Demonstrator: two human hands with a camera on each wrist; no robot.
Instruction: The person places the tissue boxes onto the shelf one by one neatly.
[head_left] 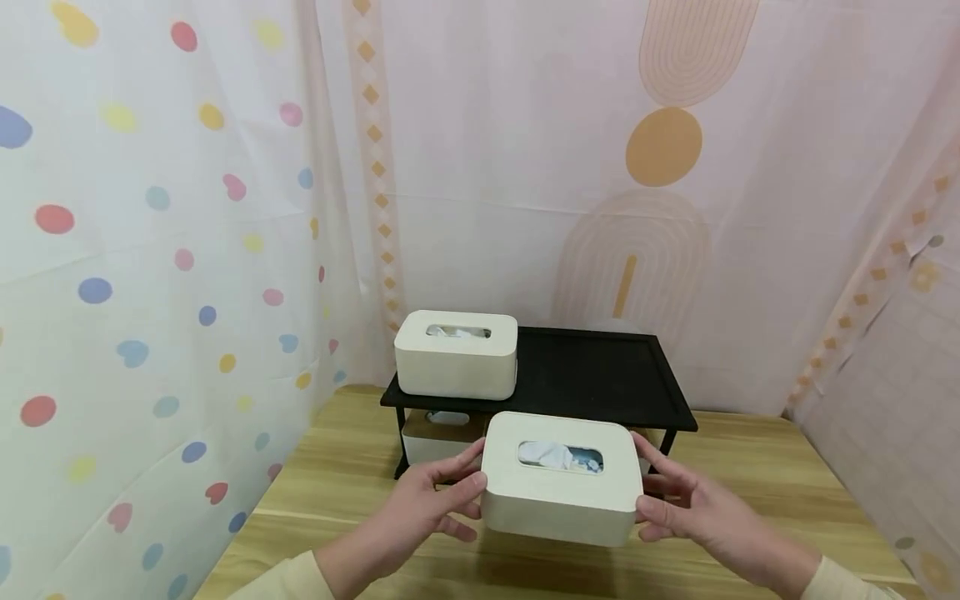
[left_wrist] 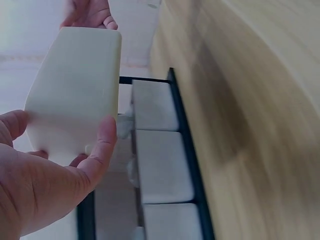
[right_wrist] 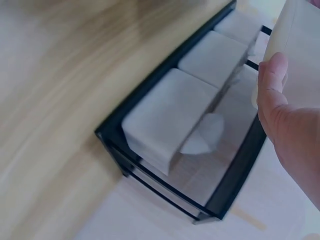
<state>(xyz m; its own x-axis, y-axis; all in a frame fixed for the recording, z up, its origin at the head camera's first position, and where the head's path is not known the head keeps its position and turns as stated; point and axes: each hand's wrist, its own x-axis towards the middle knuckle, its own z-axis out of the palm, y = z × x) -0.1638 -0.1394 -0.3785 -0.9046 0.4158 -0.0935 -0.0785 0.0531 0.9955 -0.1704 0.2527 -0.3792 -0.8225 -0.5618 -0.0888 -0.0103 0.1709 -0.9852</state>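
Note:
A white tissue box [head_left: 558, 500] with an oval slot, tissue showing inside, is held up in front of the black rack. My left hand [head_left: 420, 508] grips its left end and my right hand [head_left: 697, 508] grips its right end. In the left wrist view the left thumb and fingers curl round the tissue box [left_wrist: 75, 85]. The right wrist view shows part of the right hand [right_wrist: 287, 115] against the box's side. Another white tissue box [head_left: 456, 358] sits on the left of the rack's top [head_left: 592, 375].
Below the rack's top, several white boxes stand in a row, among them a box [right_wrist: 170, 115] with tissue sticking out. The rack stands on a wooden table [head_left: 337, 467]. A dotted curtain [head_left: 150, 292] hangs on the left and a patterned curtain [head_left: 487, 167] behind.

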